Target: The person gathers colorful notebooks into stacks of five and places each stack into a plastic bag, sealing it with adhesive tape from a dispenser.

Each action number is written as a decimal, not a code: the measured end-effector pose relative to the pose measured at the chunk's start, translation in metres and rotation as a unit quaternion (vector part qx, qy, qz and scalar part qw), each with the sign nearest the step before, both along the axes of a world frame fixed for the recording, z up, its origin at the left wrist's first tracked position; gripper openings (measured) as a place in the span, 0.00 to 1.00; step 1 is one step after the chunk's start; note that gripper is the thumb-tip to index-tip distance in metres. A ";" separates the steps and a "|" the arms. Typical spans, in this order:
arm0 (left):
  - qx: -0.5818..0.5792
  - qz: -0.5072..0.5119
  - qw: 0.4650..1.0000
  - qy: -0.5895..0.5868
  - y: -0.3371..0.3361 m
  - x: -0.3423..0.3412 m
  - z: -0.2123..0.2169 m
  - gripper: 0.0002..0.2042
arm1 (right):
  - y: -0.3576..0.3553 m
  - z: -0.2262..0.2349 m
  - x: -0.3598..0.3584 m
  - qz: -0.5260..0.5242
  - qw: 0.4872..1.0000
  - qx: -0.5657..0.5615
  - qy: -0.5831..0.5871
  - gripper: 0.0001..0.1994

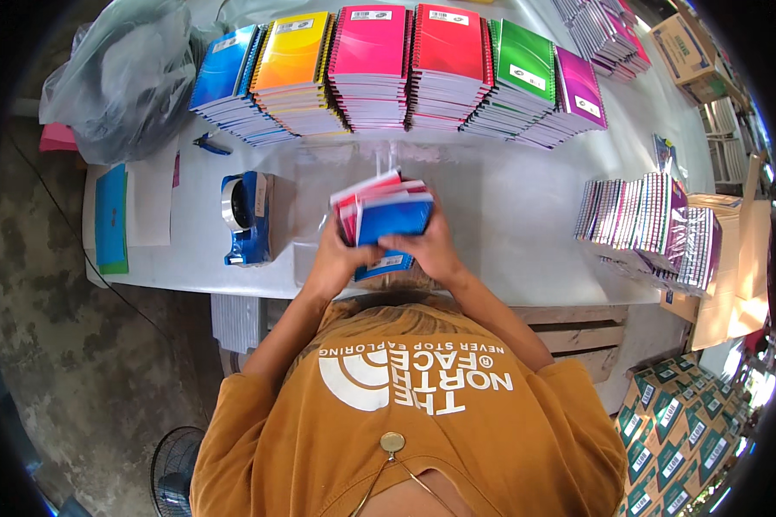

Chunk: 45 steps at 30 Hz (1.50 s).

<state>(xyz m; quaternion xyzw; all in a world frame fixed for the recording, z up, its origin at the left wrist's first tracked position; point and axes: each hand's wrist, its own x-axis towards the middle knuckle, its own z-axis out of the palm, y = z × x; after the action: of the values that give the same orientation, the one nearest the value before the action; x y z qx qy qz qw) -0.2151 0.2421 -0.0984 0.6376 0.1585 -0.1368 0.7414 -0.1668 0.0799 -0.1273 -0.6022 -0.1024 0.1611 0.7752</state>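
Note:
A loose, slightly fanned bunch of small notebooks is held in front of my chest, over the table's near edge. Blue covers show on top and at the bottom, with red and pink ones behind. My left hand is closed on its left side and my right hand grips its right side; the fingers underneath are hidden. Beyond them stands a curved row of spiral notebook stacks: blue, yellow, pink, red, green and purple.
On the left are a blue tape dispenser, small pliers, blue and green sheets and a clear plastic bag. Plastic-wrapped spiral notebooks lie on the right, beside cardboard. A fan stands on the floor.

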 end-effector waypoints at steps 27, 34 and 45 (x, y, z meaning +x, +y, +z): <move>0.108 -0.013 0.963 -0.246 -0.004 -0.024 -0.044 0.62 | -0.013 -0.016 -0.032 0.007 0.999 0.052 0.002 0.53; 0.218 -0.037 0.936 -0.274 0.008 -0.051 -0.049 0.46 | -0.015 -0.006 -0.047 -0.018 1.000 0.019 -0.013 0.48; 0.142 -0.086 0.948 -0.271 0.032 -0.048 -0.052 0.46 | -0.012 -0.013 -0.058 -0.020 0.993 -0.021 -0.111 0.46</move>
<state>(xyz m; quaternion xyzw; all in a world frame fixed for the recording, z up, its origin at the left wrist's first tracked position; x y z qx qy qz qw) -0.2626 0.2738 -0.1502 0.7604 -0.0857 0.0017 0.6438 -0.2252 0.0679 -0.1403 -0.6342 -0.1721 0.0798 0.7495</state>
